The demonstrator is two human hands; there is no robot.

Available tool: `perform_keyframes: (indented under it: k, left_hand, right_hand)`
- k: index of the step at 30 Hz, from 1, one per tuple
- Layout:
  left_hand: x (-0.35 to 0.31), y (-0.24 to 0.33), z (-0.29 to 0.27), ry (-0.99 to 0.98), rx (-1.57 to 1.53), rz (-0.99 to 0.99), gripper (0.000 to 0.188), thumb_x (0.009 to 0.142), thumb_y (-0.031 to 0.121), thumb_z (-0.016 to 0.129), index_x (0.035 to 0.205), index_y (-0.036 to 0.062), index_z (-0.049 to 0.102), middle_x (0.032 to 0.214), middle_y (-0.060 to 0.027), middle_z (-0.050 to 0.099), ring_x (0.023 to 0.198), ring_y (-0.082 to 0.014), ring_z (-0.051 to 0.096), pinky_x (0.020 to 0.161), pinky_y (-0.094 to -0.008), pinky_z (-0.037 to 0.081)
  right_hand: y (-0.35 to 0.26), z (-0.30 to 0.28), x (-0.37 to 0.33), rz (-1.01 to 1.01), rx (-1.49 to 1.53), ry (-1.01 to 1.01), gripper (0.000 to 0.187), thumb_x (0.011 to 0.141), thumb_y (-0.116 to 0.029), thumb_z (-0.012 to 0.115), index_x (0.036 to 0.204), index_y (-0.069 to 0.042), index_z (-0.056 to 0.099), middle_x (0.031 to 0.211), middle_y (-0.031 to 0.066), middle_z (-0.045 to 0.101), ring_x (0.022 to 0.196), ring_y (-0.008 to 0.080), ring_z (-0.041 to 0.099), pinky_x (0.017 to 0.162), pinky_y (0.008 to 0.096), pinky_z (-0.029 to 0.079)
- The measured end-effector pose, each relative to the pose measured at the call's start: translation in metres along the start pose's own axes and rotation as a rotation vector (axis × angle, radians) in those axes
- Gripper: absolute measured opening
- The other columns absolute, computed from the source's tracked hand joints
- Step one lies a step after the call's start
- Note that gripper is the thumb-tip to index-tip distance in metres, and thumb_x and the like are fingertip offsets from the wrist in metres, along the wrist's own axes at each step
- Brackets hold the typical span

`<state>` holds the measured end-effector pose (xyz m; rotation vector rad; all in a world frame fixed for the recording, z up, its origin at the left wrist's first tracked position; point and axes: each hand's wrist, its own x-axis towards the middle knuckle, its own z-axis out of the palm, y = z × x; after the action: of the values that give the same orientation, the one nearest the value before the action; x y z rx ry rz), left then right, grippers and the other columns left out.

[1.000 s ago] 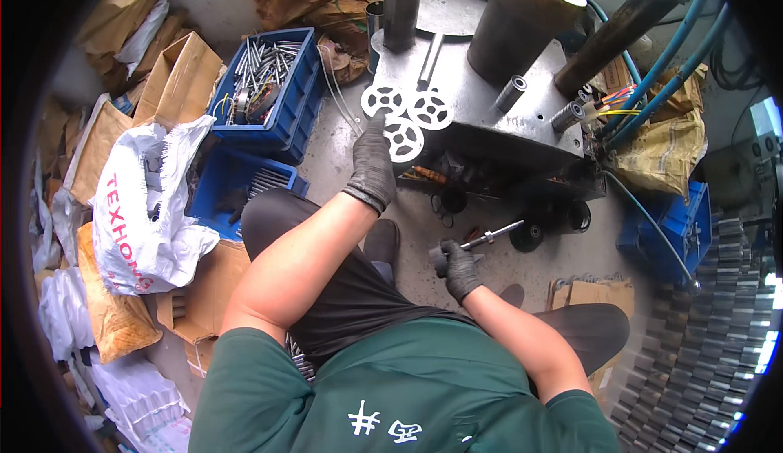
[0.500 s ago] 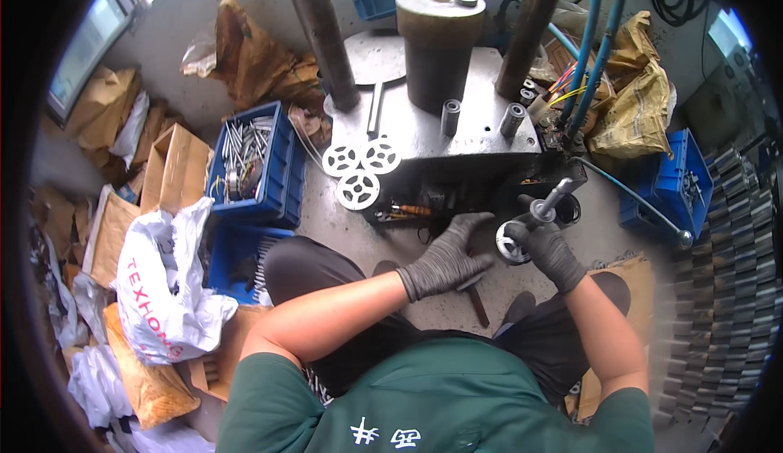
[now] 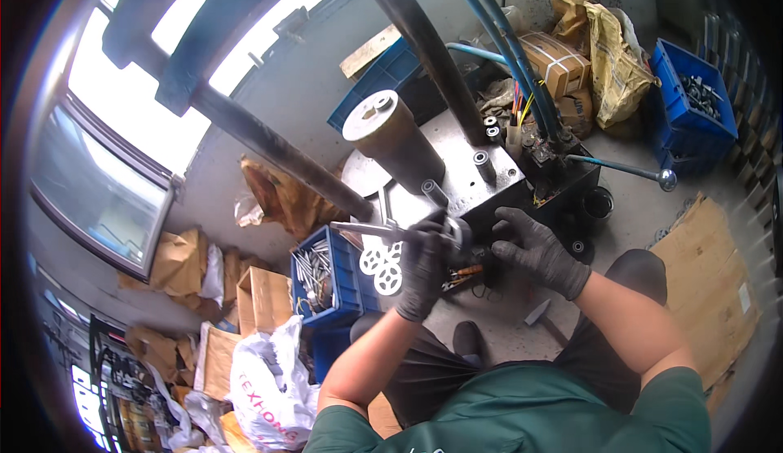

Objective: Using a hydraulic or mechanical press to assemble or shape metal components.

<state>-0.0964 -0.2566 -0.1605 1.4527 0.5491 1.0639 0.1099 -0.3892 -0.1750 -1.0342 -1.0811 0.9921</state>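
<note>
My left hand (image 3: 422, 272), in a dark grey glove, is closed around a metal shaft (image 3: 364, 228) in front of the press. The shaft points left, blurred by motion, and a dark round end (image 3: 458, 233) shows to the right of the fingers. My right hand (image 3: 538, 256), gloved alike, is beside that round end, fingers apart and bent, holding nothing. Several white spoked discs (image 3: 388, 278) lie just left of my left hand. On the press's metal plate (image 3: 465, 196) stand a large cylinder (image 3: 391, 147) and small metal sleeves (image 3: 484, 166).
A hammer (image 3: 555, 331) lies on the floor between my legs. Left of me stand a blue crate of metal rods (image 3: 347, 278) and a white plastic bag (image 3: 265, 384). A ball-ended lever (image 3: 628, 168) sticks out at right, below another blue crate (image 3: 693, 131). Cardboard (image 3: 714, 298) lies at right.
The shaft has passed from my right hand to my left and now points left instead of up. My right hand has let go. The view has swung, showing more of the window.
</note>
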Motion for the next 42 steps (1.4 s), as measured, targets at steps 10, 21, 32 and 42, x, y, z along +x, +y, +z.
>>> perform_keyframes:
  k: [10, 21, 32, 42]
  left_hand:
    - [0.232, 0.120, -0.048, 0.142, 0.354, 0.309, 0.009, 0.103, 0.013, 0.061, 0.103, 0.0043, 0.063, 0.090, -0.0011, 0.063, 0.077, -0.0095, 0.059, 0.068, -0.0238, 0.050]
    - [0.312, 0.080, -0.076, 0.232, 0.762, 0.163, 0.013, 0.094, 0.004, 0.070, 0.105, 0.0025, 0.062, 0.093, -0.0101, 0.071, 0.085, -0.0194, 0.070, 0.079, -0.0324, 0.059]
    - [0.322, 0.073, -0.039, 0.256, 0.493, 0.081, 0.011, 0.089, 0.002, 0.071, 0.099, 0.0018, 0.065, 0.087, -0.0101, 0.072, 0.077, -0.0191, 0.072, 0.073, -0.0348, 0.061]
    - [0.289, 0.046, -0.081, 0.576, 0.327, 0.477, 0.030, 0.098, 0.025, 0.057, 0.109, -0.0028, 0.062, 0.092, -0.0101, 0.064, 0.082, -0.0171, 0.058, 0.078, -0.0332, 0.047]
  right_hand:
    - [-0.001, -0.012, -0.001, 0.049, -0.217, -0.037, 0.055, 0.095, -0.017, 0.074, 0.143, -0.003, 0.050, 0.104, 0.0112, 0.068, 0.098, 0.0192, 0.067, 0.090, 0.0337, 0.056]
    - [0.018, -0.012, -0.003, 0.148, -0.243, -0.086, 0.059, 0.095, -0.022, 0.072, 0.145, -0.001, 0.049, 0.097, 0.0132, 0.070, 0.090, 0.0219, 0.070, 0.085, 0.0361, 0.057]
    - [0.021, 0.001, -0.007, 0.114, -0.582, -0.192, 0.055, 0.092, -0.029, 0.072, 0.138, -0.004, 0.057, 0.105, 0.0176, 0.071, 0.098, 0.0335, 0.071, 0.090, 0.0428, 0.056]
    - [0.044, -0.005, -0.003, 0.181, -0.765, -0.325, 0.055, 0.092, -0.042, 0.064, 0.134, -0.007, 0.062, 0.120, 0.0237, 0.070, 0.116, 0.0387, 0.066, 0.100, 0.0467, 0.052]
